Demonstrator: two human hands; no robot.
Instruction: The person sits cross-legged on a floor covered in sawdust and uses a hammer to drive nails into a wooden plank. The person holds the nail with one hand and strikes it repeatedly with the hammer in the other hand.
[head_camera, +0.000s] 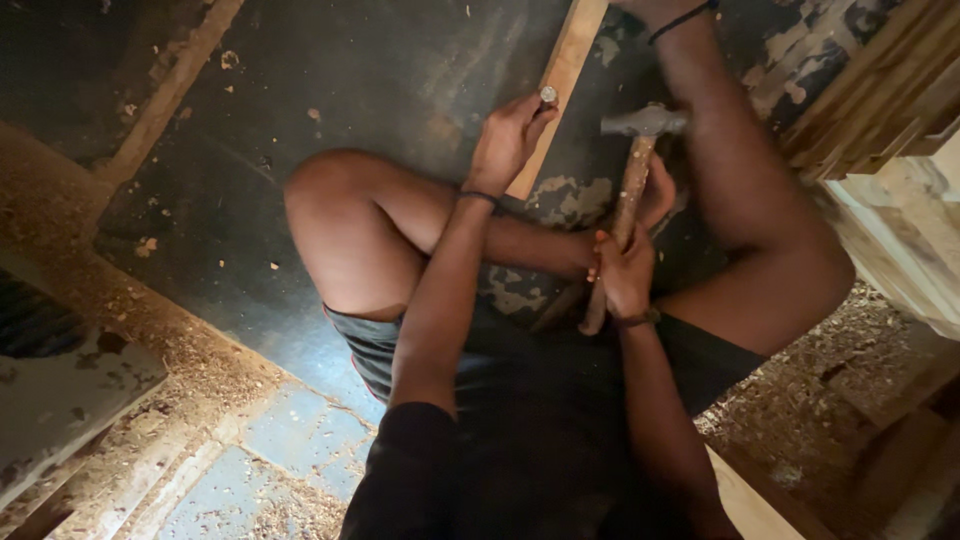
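Head cam looks straight down at a person sitting on a dark, worn floor (300, 80), legs folded, knees out to both sides. Left hand (510, 135) is up front, fingertips pinched on a nail (548, 95) w/ a round shiny head, standing it on a pale wood strip (568, 60) that runs from the top edge down toward the legs. Thin band on the left wrist.

Right hand (625, 270) is clenched round the lower part of a hammer (630, 180) handle; wooden handle runs up and slightly right, metal head sits level, just right of the strip and a bit lower than the nail, not touching it. Dark strap on the right wrist too.

Strip's near end disappears behind the left wrist & shin, so can't tell how it's held down. A foot w/ a black anklet (680, 20) shows at the top edge, right by the strip.

Sawdust (180, 350) lies thick along the floor's left edge and bottom right. Stacked timber (890, 90) fills the top right corner. Bluish tiles (290, 430) at bottom left, dusted w/ shavings
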